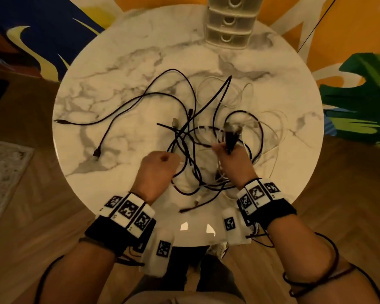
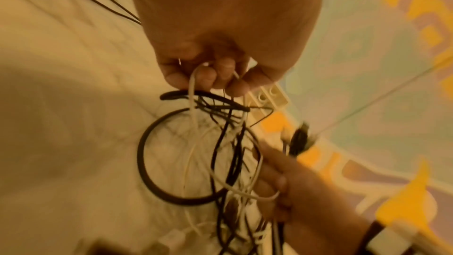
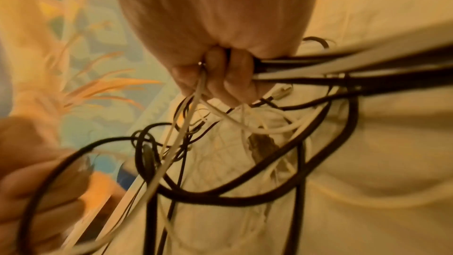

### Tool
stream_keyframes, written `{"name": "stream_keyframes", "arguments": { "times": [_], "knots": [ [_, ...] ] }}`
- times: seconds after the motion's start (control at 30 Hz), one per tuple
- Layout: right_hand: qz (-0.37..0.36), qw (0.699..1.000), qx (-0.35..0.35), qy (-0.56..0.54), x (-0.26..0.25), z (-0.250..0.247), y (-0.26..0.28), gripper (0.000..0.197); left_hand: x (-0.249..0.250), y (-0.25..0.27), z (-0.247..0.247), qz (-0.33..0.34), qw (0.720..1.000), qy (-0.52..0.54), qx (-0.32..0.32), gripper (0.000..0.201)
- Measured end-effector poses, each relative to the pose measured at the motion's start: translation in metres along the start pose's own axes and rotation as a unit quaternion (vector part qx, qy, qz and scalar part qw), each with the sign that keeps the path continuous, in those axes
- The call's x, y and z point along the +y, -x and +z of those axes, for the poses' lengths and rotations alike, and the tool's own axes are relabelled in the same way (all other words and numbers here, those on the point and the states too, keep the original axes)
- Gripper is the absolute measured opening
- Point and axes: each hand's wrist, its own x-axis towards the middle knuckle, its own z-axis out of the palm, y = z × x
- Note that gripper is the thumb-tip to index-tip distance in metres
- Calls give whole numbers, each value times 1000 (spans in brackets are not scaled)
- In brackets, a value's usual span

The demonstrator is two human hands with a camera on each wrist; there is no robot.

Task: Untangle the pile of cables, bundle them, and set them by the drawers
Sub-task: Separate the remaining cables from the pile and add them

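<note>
My left hand (image 1: 160,170) sits fisted just left of the cable tangle (image 1: 198,137), fingers (image 2: 208,79) curled round white and black strands. My right hand (image 1: 233,159) is at the tangle's right side, fingers (image 3: 232,80) clenched on several cables.

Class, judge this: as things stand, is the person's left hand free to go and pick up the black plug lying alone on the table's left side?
Probably not yet. The path to the black plug looks open, but the left hand is gripping tangled cables and would have to let go first.
</note>
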Motion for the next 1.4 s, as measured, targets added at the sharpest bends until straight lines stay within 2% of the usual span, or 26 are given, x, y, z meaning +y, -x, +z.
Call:
{"name": "stream_keyframes", "arguments": {
  "times": [0.07,0.1,0.17,0.2,0.33,0.4,0.47,0.5,0.53,0.57,0.6,0.63,0.67,0.73,0.77,0.8,0.9,0.93,0.97,1.07,1.13,1.2,1.33,1.4],
  "knots": [
    [27,998,54,-26,1,-5,-7,23,4,-2,-16,1,990,96,106,30],
    [36,996,66,-40,0,-6,-9,22,7,-5,-23,0,978,153,139,27],
    [45,994,79,-57,-2,-7,-8,26,10,-11,-28,-6,963,217,158,23],
    [53,993,89,-61,-4,-8,-4,32,9,-12,-27,-4,967,205,150,22],
    [72,969,140,-189,-11,-31,24,31,-7,-6,-24,26,992,45,115,22],
    [60,958,155,-234,-15,-48,41,35,-13,3,-23,-4,997,-63,52,28],
    [41,953,165,-249,-20,-63,56,39,-5,13,-16,-33,971,-237,-17,32],
    [30,953,169,-250,-23,-71,64,41,5,17,-11,-13,950,-310,-13,31],
    [19,953,170,-250,-25,-76,71,42,18,19,-6,34,939,-342,9,27],
    [8,954,170,-248,-28,-82,79,43,35,25,0,106,938,-328,27,20],
    [0,956,166,-243,-31,-85,83,43,50,29,5,183,939,-289,16,11],
    [-8,958,163,-236,-33,-87,88,43,67,33,12,249,936,-245,-35,16],
    [-18,959,164,-229,-35,-92,94,42,82,39,23,284,930,-201,-118,33],
    [-29,957,181,-224,-39,-104,102,40,106,54,45,249,913,-141,-291,58],
    [-29,953,194,-230,-39,-110,105,39,111,60,56,223,903,-139,-340,58],
    [-27,948,207,-241,-39,-119,108,38,115,64,67,216,890,-164,-366,50],
    [-37,936,234,-262,-31,-143,120,39,122,72,97,274,837,-283,-379,28],
    [-41,932,240,-268,-28,-149,123,39,128,72,104,284,843,-277,-364,28],
    [-41,924,254,-284,-26,-155,126,39,137,69,108,290,861,-256,-331,28],
    [-35,886,324,-330,-14,-177,132,43,179,53,107,343,914,-156,-152,23],
    [-25,886,340,-315,-5,-186,134,46,208,39,95,358,930,-73,-39,28],
    [-14,893,340,-295,6,-195,138,47,231,33,85,370,928,-27,35,32],
    [4,890,345,-298,35,-210,146,57,247,28,69,436,889,4,140,38],
    [11,889,337,-309,47,-218,148,56,230,16,68,409,900,-12,150,39]
  ]
}}
